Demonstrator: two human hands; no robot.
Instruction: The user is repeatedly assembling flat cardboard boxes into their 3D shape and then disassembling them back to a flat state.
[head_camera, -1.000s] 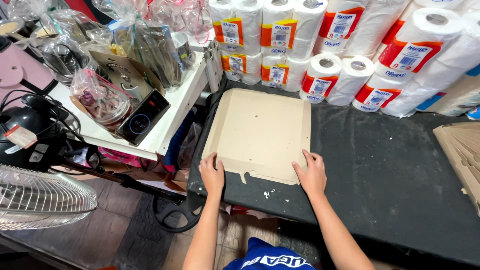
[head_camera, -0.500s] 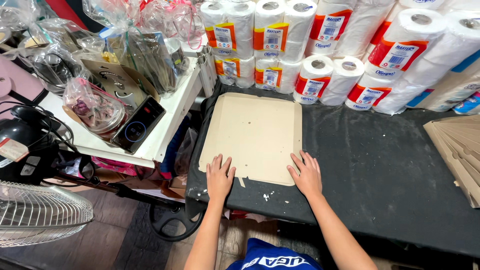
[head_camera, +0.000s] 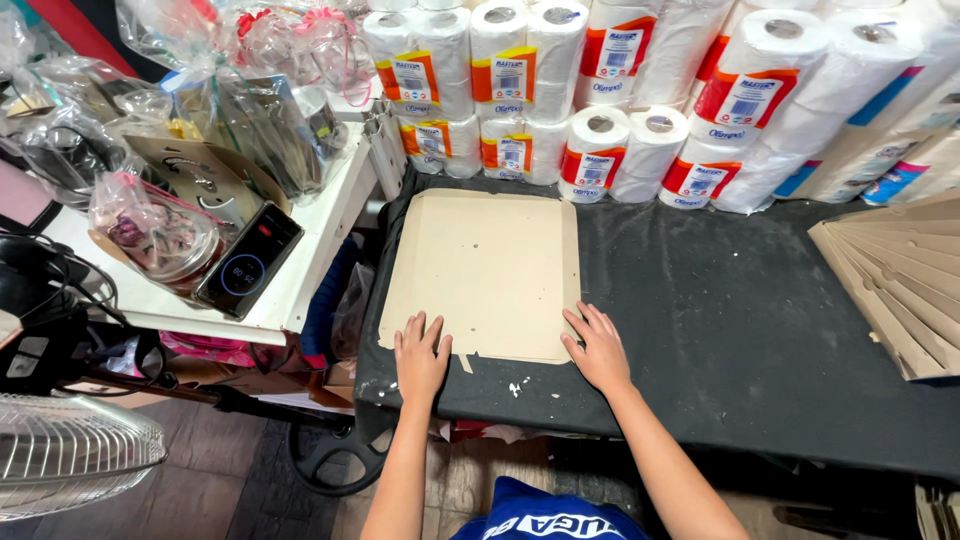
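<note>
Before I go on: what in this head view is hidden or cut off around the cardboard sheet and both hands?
- Cardboard sheet: near edge partly covered by left hand and right hand; underside unseen.
- Stack of folded cardboard: cut off by right edge.
- Fan: cut off by left edge.
- Black table: far edge hidden behind paper rolls.

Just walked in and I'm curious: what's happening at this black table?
A person presses both palms flat on the near edge of a flat cardboard sheet lying on the black table: left hand at its near left corner, right hand at the near right. Paper rolls stand behind, and stacked cardboard pieces lie to the right.
</note>
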